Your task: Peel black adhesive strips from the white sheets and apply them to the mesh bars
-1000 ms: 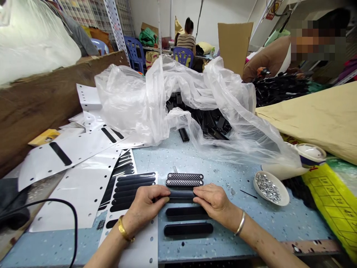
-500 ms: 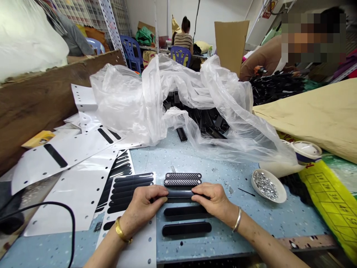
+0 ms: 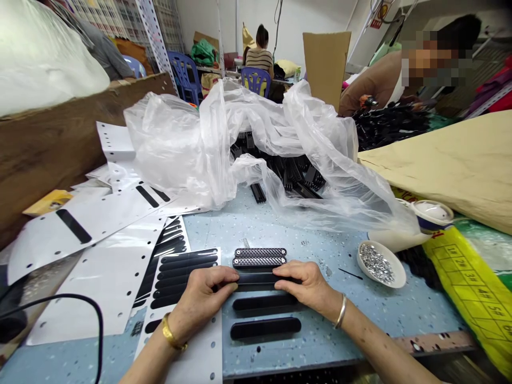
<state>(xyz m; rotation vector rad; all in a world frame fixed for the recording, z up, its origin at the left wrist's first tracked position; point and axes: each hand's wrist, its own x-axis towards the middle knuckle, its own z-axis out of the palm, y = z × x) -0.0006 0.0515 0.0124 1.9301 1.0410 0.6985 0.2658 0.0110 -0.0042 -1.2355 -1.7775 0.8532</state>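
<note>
A glossy black strip lies level between my hands, just below two patterned black bars with silvery studs. My left hand pinches its left end between thumb and fingers. At the other end, my right hand is closed on it in the same way and partly covers it. Whether the strip rests on another piece beneath is hidden. Nearer to me lie two black round-ended bars, an upper one and a lower one. Left of them is a white sheet carrying several black strips.
A clear plastic bag spills black ribbed parts at the back. On the right stands a white bowl of small silvery pieces. White sheets and a black cable occupy the left. A co-worker bends over black parts.
The view has shifted slightly, so most things sit a little further left. Both hands keep their hold on the strip, and the glare along it has lessened.
</note>
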